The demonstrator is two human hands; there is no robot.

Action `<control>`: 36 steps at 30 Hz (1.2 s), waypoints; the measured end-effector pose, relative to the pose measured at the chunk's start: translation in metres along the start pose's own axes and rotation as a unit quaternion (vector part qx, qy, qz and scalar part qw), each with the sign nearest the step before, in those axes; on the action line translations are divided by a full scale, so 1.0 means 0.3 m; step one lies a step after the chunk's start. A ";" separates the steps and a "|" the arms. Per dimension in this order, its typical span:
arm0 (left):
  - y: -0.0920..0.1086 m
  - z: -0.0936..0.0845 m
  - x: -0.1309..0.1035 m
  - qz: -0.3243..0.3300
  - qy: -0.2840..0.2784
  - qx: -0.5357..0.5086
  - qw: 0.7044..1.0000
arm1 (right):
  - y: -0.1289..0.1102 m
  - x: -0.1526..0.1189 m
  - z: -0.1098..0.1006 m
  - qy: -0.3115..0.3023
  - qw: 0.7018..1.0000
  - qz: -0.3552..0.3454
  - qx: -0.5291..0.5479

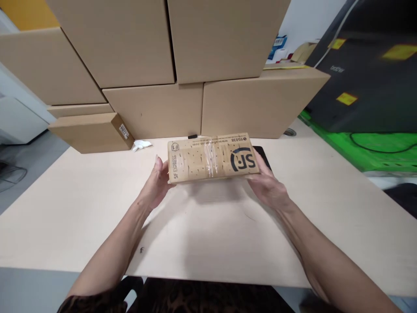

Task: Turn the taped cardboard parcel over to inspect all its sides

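Grip: left hand (157, 184) and right hand (269, 186) clasp opposite ends of SF Express carton (213, 158) | pale desk (221, 239) below | cardboard boxes (244, 108) behind

My feed showed me two bare hands, one left hand (158, 180) and one right hand (269, 187), with one printed box (195, 161) between their fingers. Beyond the fingertips I counted five large plain cartons (156, 111). Left of the left fingers I had one flat box (87, 132), one partly hidden carton (78, 109) and one white scrap (142, 144); well right of the right fingers, three yellow patches (347, 98)
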State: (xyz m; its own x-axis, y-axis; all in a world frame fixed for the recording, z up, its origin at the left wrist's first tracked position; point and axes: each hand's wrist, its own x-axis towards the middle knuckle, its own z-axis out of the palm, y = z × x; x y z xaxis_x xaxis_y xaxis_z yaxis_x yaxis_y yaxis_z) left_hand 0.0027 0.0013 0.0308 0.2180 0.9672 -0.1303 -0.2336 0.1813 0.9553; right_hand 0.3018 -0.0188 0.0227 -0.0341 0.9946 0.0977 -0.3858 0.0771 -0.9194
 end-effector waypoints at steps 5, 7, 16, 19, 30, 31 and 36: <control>-0.003 0.006 -0.001 0.046 -0.030 -0.017 0.998 | -0.030 0.009 0.014 0.004 1.000 0.003 0.013; -0.013 0.009 -0.002 0.061 -0.034 -0.002 0.998 | -0.022 0.016 0.006 0.028 1.000 -0.010 -0.004; -0.044 0.005 0.012 0.116 0.023 -0.028 0.993 | 0.043 0.014 0.002 0.033 0.999 -0.014 -0.024; -0.037 -0.005 0.017 0.095 0.060 -0.039 0.993 | 0.054 0.024 -0.005 0.066 0.998 -0.006 -0.022; -0.050 0.010 0.012 0.051 0.042 0.031 0.997 | 0.078 0.043 -0.023 0.118 0.989 0.075 -0.043; -0.051 0.009 0.012 0.071 0.033 0.034 0.996 | 0.076 0.041 -0.019 0.116 0.990 0.069 -0.037; -0.063 0.010 0.011 0.184 -0.007 0.053 0.982 | 0.059 0.036 -0.009 0.104 0.995 0.004 0.000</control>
State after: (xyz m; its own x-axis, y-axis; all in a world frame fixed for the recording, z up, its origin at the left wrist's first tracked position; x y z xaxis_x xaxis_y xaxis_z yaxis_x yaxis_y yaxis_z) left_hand 0.0107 0.0007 0.0132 0.1509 0.9611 0.2312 -0.1993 -0.1995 0.9594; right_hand 0.2969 -0.0064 0.0064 0.1543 0.9880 0.0090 -0.3858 0.0686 -0.9200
